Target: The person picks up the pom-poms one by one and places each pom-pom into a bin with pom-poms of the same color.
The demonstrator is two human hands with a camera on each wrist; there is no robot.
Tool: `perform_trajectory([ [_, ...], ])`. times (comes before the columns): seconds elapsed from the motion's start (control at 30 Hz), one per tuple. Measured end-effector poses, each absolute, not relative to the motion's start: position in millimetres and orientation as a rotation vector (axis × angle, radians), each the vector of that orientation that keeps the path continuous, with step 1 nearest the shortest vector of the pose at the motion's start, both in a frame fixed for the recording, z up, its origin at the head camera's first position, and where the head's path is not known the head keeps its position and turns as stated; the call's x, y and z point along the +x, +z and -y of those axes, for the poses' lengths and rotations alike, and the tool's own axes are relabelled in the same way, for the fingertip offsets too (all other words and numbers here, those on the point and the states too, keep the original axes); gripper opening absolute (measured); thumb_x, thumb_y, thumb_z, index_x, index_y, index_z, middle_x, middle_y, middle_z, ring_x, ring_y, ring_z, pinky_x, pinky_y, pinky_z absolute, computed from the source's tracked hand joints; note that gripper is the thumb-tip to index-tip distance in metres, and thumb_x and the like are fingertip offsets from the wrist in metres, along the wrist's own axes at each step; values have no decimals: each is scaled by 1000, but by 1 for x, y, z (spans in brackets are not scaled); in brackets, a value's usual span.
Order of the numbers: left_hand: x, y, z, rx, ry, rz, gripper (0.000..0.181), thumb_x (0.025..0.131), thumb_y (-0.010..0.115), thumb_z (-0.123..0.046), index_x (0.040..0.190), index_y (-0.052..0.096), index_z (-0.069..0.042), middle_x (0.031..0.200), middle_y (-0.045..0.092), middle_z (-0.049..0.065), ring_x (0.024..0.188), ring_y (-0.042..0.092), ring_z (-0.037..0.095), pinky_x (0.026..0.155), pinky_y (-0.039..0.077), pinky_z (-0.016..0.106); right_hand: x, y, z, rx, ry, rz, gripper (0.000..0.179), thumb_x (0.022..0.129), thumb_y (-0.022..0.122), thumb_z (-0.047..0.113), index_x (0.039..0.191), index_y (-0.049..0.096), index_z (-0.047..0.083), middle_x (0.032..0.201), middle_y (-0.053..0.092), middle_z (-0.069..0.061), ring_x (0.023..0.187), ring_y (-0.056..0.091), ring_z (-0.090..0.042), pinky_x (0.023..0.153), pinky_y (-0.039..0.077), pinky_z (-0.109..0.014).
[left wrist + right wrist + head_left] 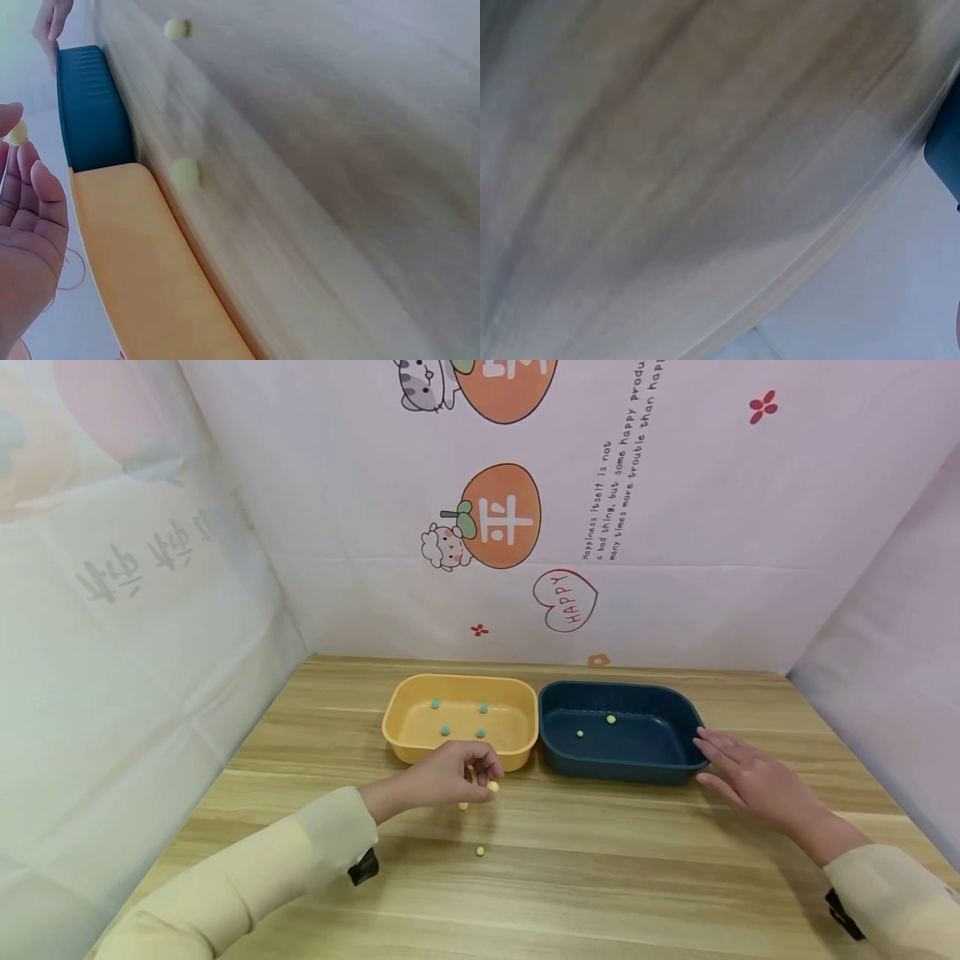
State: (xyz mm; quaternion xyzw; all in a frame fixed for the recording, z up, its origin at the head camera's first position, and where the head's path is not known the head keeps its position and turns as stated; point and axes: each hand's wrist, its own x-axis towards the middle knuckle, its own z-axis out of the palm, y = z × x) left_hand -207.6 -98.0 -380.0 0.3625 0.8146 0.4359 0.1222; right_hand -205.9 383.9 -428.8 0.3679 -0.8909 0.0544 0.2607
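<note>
My left hand point(453, 774) pinches a small yellow ball point(492, 786) between thumb and fingertip, just in front of the yellow tray point(395, 737). The left wrist view also shows this ball point(16, 133) at the fingertips. Several blue-green balls lie inside the yellow tray. Two pale yellow-green balls point(611, 719) are in the dark blue tray point(615, 768). With fingers extended, my right hand point(757, 781) rests its fingertips at the right end of the dark blue tray. On the table below my left hand lie two more yellow balls, one nearer point(480, 852) and one farther point(462, 806).
The two trays stand side by side toward the back of the wooden table point(570, 885). Behind them hangs a white printed cloth point(675, 610), with more pale cloth at both sides. The right wrist view shows mostly table surface and a corner of the blue tray point(946, 142).
</note>
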Motion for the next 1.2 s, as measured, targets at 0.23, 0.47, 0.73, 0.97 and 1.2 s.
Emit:
perform_trajectory([
  [0.23, -217, -378, 79, 1064, 1303, -2359, 17, 85, 74, -5, 96, 65, -14, 87, 62, -2, 77, 57, 13, 69, 53, 27, -208, -429, -384, 1001, 145, 2395, 50, 97, 60, 32, 129, 58, -7, 132, 55, -26, 120, 54, -38, 114, 13, -19],
  [0.47, -227, -373, 60, 1080, 1354, -2347, 15, 84, 74, -6, 97, 66, -7, 87, 62, -2, 77, 57, 14, 69, 52, 30, -210, -429, -385, 1004, 131, 2383, 48, 99, 56, 31, 128, 58, -7, 131, 55, -26, 127, 49, -33, 114, 13, -21],
  [0.73, -243, -366, 34, 1079, 1409, -2347, 19, 85, 75, -7, 101, 66, -4, 90, 63, 0, 78, 58, 14, 71, 53, 26, -212, -432, -385, 1007, 135, 2371, 46, 100, 55, 29, 127, 59, -7, 131, 56, -26, 131, 45, -29, 115, 15, -22],
  [0.97, -260, -361, 9, 1062, 1495, -2308, 17, 85, 74, -6, 100, 65, -6, 90, 61, 3, 79, 57, 17, 70, 52, 23, -213, -430, -384, 1013, 136, 2350, 51, 103, 48, 36, 126, 59, -8, 129, 56, -27, 125, 51, -34, 114, 15, -21],
  [1.2, -277, -362, -16, 1045, 1498, -2372, 16, 85, 75, -6, 98, 66, -9, 88, 61, 1, 77, 57, 14, 71, 52, 21, -212, -430, -385, 1015, 140, 2361, 49, 100, 54, 33, 126, 59, -9, 129, 56, -28, 121, 54, -38, 114, 15, -21],
])
